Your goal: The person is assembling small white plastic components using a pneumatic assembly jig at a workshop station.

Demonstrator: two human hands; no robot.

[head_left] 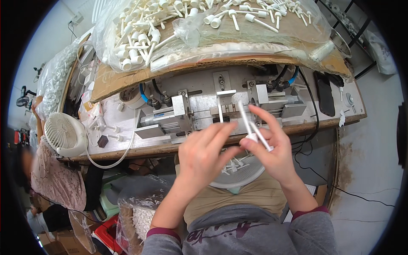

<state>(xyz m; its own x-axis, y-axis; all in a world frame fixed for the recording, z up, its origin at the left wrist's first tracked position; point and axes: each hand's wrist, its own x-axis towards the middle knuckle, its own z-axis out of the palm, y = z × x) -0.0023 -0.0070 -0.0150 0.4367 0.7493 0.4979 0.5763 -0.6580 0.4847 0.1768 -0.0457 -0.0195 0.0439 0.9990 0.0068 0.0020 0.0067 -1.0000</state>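
My right hand [272, 146] pinches white plastic sticks [246, 119] between thumb and fingers. At least two are in it, one pointing up toward the metal fixture, another slanting down across the fingers. To its left is my left hand [206, 153], slightly blurred, its fingers stretched rightward and its thumb apart; I see nothing held in it. Just beyond its fingertips, another white stick [220, 109] stands in the middle of the metal clamping fixture [229, 109]. Below both hands, a round mesh basket [255, 170] with several white sticks rests at my lap, partly hidden.
Air cylinders [163, 121] flank the fixture. Overhead, a cardboard shelf [297, 51] bears a heap of white cup-ended sticks [138, 40]. A white fan [64, 134] sits at the bench's left, a black phone [324, 94] at right. Another person [59, 170] is at far left.
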